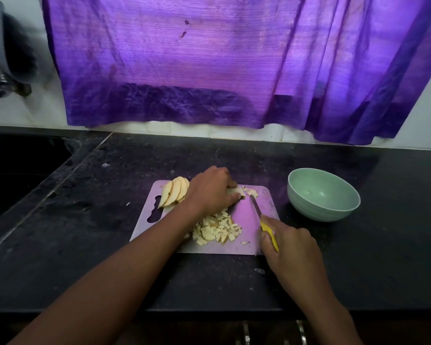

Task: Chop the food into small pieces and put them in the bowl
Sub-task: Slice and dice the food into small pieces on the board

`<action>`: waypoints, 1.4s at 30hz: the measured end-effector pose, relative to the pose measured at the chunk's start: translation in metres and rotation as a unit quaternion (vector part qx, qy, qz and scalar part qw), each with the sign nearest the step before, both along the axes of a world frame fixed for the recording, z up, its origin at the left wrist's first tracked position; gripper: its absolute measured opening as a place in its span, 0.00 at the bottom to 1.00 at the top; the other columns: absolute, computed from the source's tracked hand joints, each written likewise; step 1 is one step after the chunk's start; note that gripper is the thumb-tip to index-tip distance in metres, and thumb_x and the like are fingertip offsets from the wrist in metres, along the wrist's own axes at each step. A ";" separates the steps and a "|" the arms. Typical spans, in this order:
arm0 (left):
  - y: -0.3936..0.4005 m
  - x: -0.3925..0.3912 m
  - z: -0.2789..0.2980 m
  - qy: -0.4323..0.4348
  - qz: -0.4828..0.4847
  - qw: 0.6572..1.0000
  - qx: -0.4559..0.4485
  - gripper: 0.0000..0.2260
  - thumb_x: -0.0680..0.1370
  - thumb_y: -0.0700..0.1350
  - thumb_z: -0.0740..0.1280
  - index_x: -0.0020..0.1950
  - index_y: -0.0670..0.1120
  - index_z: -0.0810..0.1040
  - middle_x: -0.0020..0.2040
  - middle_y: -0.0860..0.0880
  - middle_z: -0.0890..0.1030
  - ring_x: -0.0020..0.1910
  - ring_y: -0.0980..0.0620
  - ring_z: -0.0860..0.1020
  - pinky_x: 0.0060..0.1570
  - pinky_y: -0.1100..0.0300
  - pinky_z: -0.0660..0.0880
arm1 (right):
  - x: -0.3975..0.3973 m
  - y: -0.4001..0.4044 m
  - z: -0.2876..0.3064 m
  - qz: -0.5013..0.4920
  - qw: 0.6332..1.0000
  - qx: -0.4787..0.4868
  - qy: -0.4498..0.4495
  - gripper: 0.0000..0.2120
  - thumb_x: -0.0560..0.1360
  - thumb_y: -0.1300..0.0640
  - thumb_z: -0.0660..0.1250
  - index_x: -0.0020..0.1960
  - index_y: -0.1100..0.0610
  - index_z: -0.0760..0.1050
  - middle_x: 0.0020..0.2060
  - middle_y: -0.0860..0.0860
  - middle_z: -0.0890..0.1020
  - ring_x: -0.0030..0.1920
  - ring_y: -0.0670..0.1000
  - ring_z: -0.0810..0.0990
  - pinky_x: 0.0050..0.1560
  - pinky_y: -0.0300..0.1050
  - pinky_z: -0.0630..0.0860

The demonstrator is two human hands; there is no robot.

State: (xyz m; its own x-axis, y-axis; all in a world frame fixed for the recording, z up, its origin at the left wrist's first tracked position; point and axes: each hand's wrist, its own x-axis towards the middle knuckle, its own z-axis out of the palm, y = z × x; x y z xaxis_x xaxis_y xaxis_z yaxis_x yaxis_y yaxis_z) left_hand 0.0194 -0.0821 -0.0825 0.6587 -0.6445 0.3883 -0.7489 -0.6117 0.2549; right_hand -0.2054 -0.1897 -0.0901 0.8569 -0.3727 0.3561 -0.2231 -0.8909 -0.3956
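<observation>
A: What did each grip show?

B: I saw the right hand (292,247) curled round the yellow handle of the knife (263,220), whose blade pointed away from the person across the board (249,212), toward the left hand's fingertips. The left hand (210,190) lay palm down, its fingers bent over a pale strip (234,190) of the food and pinning it to the board.

A: And where did the food lie?

B: In three groups, all on the board. Just beyond the strip, near the far right corner, I noted a few small bits (251,192). Uncut slices (174,191) leaned fanned together at the far left, beside the left wrist. A heap of chopped pieces (217,230) lay near the front edge, under the left forearm, with one stray piece just to its right.

A: The bowl?

B: The green bowl (323,195) stood upright on the dark counter (85,245), right of the board and apart from it; I saw no pieces inside. A purple curtain (209,66) hung behind, and a sink (23,170) lay at the far left.
</observation>
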 end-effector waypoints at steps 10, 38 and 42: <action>0.010 0.009 0.007 0.000 0.011 1.000 0.006 0.19 0.76 0.64 0.74 0.59 0.53 0.89 0.53 0.57 0.87 0.51 0.53 0.82 0.47 0.52 0.79 | 0.041 0.006 0.016 0.004 0.999 -0.029 0.024 0.20 0.82 0.49 0.60 0.74 0.40 0.72 0.46 0.57 0.83 0.47 0.61 0.79 0.40 0.50 0.69; 0.002 0.002 0.005 -0.027 0.033 0.999 0.011 0.18 0.77 0.64 0.73 0.58 0.53 0.89 0.49 0.55 0.87 0.48 0.53 0.82 0.38 0.57 0.75 | 0.012 0.001 0.001 -0.004 0.999 -0.017 0.027 0.21 0.81 0.42 0.61 0.73 0.39 0.70 0.48 0.52 0.83 0.49 0.57 0.79 0.44 0.51 0.75; 0.002 0.005 0.002 -0.026 0.050 0.998 0.007 0.19 0.77 0.65 0.73 0.58 0.53 0.89 0.48 0.56 0.87 0.47 0.53 0.82 0.42 0.53 0.81 | 0.008 0.000 0.000 -0.013 1.000 -0.003 0.024 0.21 0.81 0.42 0.62 0.73 0.39 0.71 0.45 0.51 0.82 0.47 0.56 0.79 0.43 0.50 0.75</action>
